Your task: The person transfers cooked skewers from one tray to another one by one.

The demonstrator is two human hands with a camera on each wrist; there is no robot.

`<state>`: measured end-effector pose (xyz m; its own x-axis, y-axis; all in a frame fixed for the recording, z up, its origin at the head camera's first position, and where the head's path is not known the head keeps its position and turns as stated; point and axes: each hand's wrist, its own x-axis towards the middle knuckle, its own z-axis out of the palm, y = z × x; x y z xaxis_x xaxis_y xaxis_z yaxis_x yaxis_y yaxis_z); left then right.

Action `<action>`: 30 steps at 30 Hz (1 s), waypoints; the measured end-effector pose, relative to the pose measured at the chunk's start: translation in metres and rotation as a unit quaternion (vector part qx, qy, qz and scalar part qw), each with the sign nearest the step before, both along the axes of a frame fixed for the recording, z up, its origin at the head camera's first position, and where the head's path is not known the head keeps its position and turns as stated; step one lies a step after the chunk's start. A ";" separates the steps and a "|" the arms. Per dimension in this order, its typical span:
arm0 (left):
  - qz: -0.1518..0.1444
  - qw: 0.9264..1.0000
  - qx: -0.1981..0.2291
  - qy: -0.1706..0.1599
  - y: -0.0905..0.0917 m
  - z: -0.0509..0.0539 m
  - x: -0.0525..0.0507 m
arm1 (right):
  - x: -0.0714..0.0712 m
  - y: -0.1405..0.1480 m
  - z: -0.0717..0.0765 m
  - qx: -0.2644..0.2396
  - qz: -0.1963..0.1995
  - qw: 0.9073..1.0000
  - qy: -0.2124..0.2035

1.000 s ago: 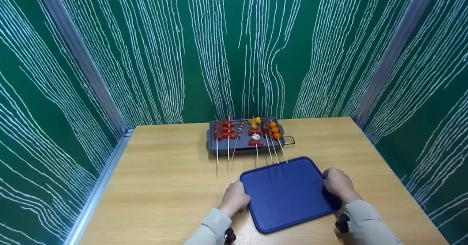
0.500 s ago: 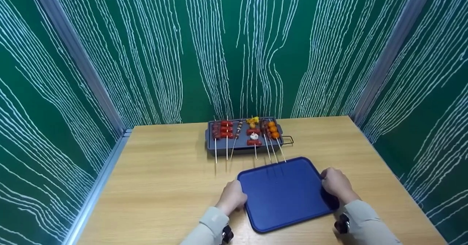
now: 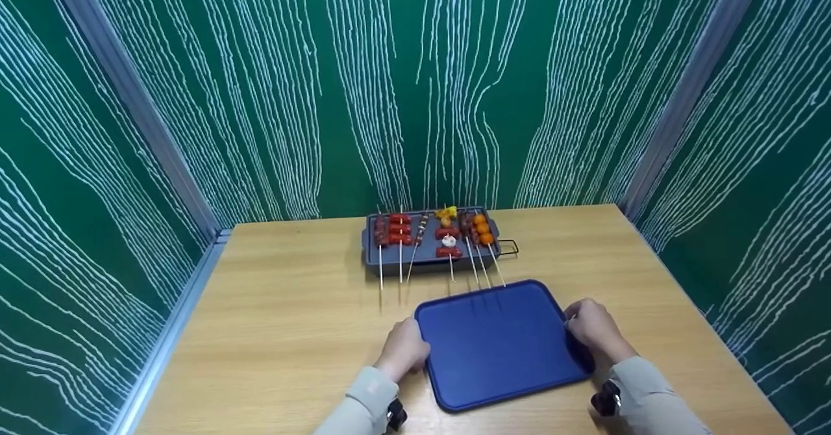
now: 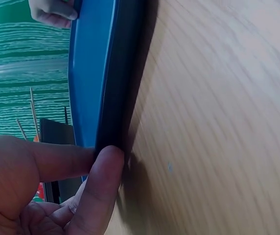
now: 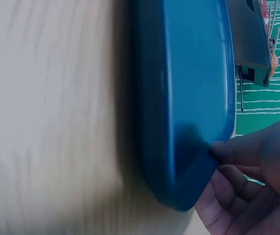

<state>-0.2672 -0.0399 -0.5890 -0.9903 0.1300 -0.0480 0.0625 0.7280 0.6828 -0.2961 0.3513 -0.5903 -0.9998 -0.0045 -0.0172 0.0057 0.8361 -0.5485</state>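
The blue tray [image 3: 500,344] is positioned in front of the grill [image 3: 430,253], spanning the gap between two grips: the left hand [image 3: 404,345] pinches its left edge near the far corner, the right hand [image 3: 594,324] its right edge

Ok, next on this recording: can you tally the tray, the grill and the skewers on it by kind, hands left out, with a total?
Blue tray: 1
Grill: 1
Skewers on the grill: 7
Total: 9
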 end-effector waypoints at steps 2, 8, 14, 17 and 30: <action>0.000 1.000 -0.003 0.003 -0.002 0.000 0.000 | 0.001 -0.001 0.000 0.000 0.002 1.000 0.007; 0.004 1.000 0.007 -0.004 -0.003 0.003 0.001 | 0.003 -0.004 -0.002 -0.005 0.002 1.000 0.014; -0.003 1.000 -0.003 0.016 -0.004 0.001 0.000 | 0.005 -0.006 -0.002 0.000 0.000 1.000 0.025; 0.000 1.000 0.000 0.008 -0.005 0.003 0.000 | 0.007 -0.008 -0.002 0.001 0.001 0.999 0.034; -0.001 1.000 -0.016 0.008 -0.019 -0.003 -0.008 | 0.014 -0.020 -0.002 -0.016 -0.006 1.000 0.019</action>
<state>-0.2753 -0.0590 -0.5922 -0.9907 0.1306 -0.0370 0.0741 0.7489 0.6585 -0.2826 0.3311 -0.5919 -0.9997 0.0081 0.0213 -0.0057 0.8177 -0.5756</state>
